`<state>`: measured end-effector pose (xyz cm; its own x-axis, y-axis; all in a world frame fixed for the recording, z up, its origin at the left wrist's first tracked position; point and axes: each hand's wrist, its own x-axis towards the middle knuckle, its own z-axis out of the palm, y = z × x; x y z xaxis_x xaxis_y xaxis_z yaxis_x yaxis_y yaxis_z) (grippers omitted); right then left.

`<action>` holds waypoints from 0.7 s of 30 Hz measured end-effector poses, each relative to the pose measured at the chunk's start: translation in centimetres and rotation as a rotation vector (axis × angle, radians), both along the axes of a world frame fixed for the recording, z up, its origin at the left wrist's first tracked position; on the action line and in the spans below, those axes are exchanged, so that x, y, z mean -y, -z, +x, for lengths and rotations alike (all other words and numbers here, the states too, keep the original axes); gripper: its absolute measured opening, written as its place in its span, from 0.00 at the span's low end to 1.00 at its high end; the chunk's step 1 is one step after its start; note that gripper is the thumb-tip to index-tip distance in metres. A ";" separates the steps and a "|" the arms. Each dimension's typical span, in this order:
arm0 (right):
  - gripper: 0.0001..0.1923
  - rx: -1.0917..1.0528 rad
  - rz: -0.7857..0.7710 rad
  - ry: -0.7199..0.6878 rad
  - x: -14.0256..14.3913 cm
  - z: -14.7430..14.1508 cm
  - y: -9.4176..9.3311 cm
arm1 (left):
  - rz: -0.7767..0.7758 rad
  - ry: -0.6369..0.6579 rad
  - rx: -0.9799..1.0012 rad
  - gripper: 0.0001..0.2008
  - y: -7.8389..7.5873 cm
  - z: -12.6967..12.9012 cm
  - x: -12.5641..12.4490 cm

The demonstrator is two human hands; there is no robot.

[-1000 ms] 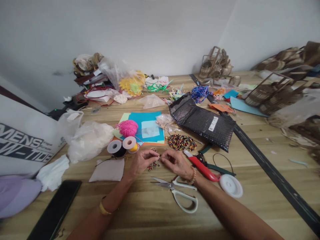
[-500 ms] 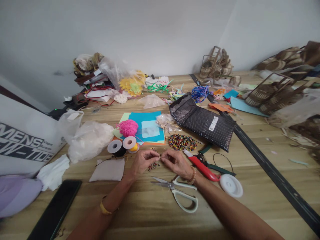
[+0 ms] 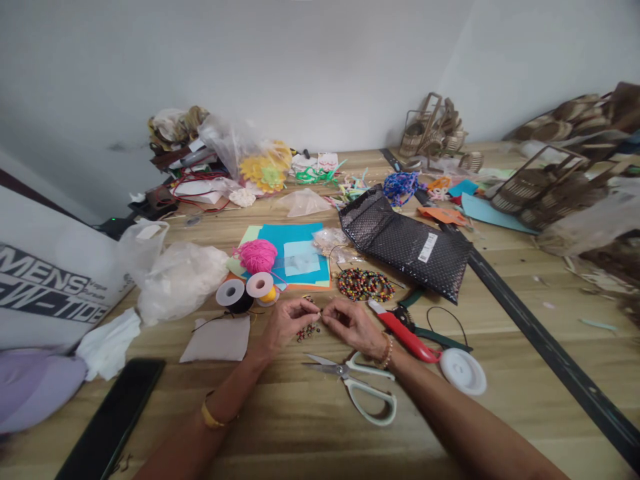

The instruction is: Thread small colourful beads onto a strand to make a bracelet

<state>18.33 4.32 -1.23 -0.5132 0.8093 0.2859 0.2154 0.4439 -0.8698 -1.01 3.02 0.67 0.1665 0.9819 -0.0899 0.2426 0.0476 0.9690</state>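
My left hand [image 3: 287, 323] and my right hand [image 3: 354, 327] meet fingertip to fingertip low over the table. Each is closed in a pinch. A tiny pale thing shows between the fingertips, too small to name. Small multicoloured beads [image 3: 307, 331] lie just under and beside my left fingers; whether they are threaded I cannot tell. Behind my right hand rests a coil of strung coloured beads [image 3: 365, 285]. White-handled scissors [image 3: 370, 397] lie partly open in front of my hands, one handle loop close to my right wrist.
To the left are a black thread spool [image 3: 234, 295], a yellow thread spool [image 3: 263, 288], pink yarn [image 3: 257, 256], a beige pouch [image 3: 216, 339] and a phone [image 3: 113, 420]. On the right lie a red-handled knife [image 3: 410, 339], a white spool [image 3: 463, 371] and a black bubble mailer [image 3: 410, 250].
Both hands stay in nearly the same pinch at the same place. The whole view has shifted very slightly; nothing on the table has visibly moved.
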 end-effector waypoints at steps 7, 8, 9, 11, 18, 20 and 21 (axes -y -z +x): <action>0.11 0.010 -0.001 0.008 0.0 0.0 0.0 | 0.015 0.005 -0.001 0.08 0.2 0.0 -0.1; 0.11 0.013 -0.002 0.010 0.0 0.0 0.0 | 0.014 0.005 -0.003 0.08 0.1 0.1 -0.1; 0.11 0.016 -0.003 0.012 0.0 0.0 0.0 | 0.013 0.006 -0.004 0.08 0.0 0.1 -0.1; 0.10 0.021 -0.007 0.008 0.0 0.0 -0.1 | 0.014 0.010 -0.009 0.07 -0.1 0.1 -0.1; 0.10 0.011 -0.031 0.003 0.0 0.0 0.1 | 0.008 0.018 0.004 0.08 0.0 0.1 -0.1; 0.10 0.010 -0.030 0.001 0.0 0.0 0.1 | -0.001 0.019 0.011 0.09 0.2 0.1 -0.1; 0.11 0.013 -0.028 0.000 0.0 0.0 0.1 | -0.007 0.017 0.012 0.09 0.2 0.0 -0.1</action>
<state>18.30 4.36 -1.29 -0.5167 0.8168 0.2565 0.2264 0.4193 -0.8792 -0.96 3.09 0.48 0.1844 0.9783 -0.0948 0.2323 0.0504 0.9713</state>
